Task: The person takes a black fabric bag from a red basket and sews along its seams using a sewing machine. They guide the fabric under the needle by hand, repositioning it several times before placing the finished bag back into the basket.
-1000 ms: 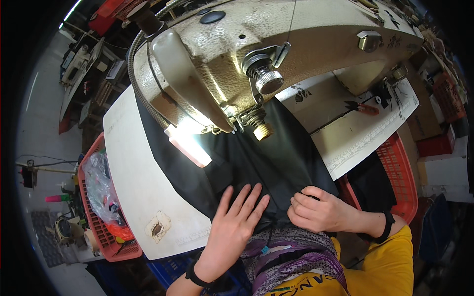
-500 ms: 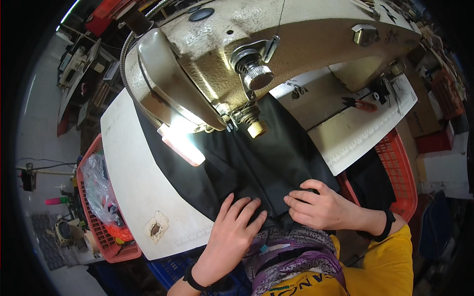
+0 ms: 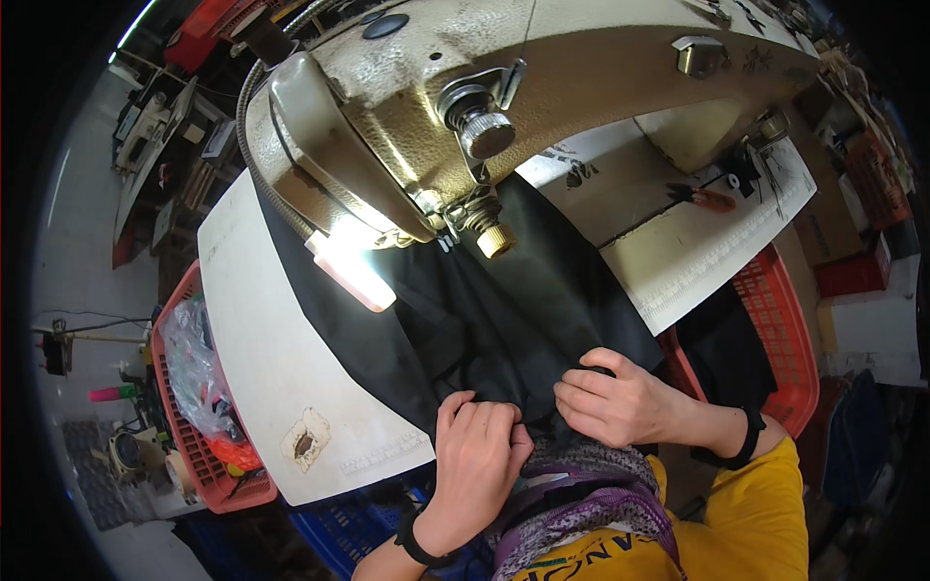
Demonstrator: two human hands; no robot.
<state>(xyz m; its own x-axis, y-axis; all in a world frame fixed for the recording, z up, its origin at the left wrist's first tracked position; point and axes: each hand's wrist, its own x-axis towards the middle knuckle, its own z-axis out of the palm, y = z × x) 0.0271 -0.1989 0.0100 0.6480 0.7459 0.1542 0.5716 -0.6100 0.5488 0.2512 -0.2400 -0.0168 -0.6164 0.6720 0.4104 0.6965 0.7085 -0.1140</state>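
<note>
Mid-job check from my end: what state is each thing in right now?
Left hand: fingers curled on the fabric; grip hidden
Right hand: fingers bent at the fabric; grip unclear
Black fabric: spread under the machine head, creased
Sewing machine: running or stopped, cannot tell
Lamp: lit
Orange-handled snips: lying on the tabletop
White tabletop: worn patch at near left
Right red basket: holding dark cloth

Left side, over the flat white desk (image 3: pixel 254 358), is passable; beige metal sewing machine (image 3: pixel 407 126) blocks ahead, gap underneath's kinda hard to judge.
</note>
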